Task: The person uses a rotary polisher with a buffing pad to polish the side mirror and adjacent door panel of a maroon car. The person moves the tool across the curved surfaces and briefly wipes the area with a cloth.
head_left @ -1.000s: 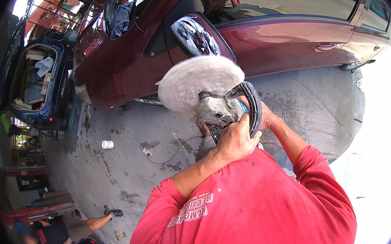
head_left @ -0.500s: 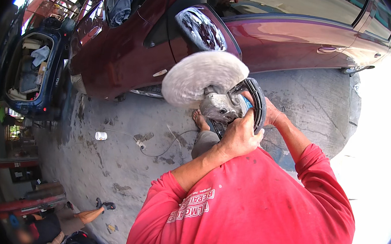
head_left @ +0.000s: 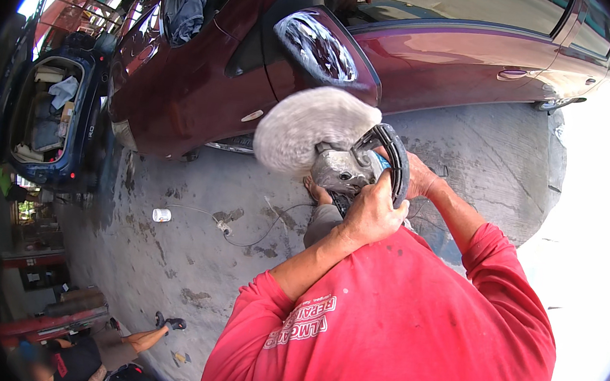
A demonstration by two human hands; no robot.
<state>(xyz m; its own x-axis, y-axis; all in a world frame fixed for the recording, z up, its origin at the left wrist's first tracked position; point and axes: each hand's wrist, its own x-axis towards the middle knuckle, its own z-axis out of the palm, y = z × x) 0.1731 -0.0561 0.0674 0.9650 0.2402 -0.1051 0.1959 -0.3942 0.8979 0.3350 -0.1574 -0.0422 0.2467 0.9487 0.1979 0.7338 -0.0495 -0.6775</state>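
Clamped on the polisher (head_left: pixel 340 170), our left hand (head_left: pixel 372 213) closes at the near end of its black loop handle (head_left: pixel 399 166), and our right hand (head_left: pixel 418 178) holds it behind that loop, most of those fingers hidden. Just beyond our grip and to its left, the blurred white pad (head_left: pixel 309 131) overlaps the lower edge of a white-smeared side mirror (head_left: pixel 317 45); we cannot tell whether they touch. Left of the grip, a white can (head_left: pixel 161 215) is on the stained grey floor (head_left: pixel 128 269), its contents unseen. Farther left, a blue car's open rear (head_left: pixel 78 169) holds a pale cloth (head_left: pixel 64 92) and a brown box (head_left: pixel 67 112); we can't make out the rest. Beyond our grip spans a maroon car (head_left: pixel 181 101), cut off above.
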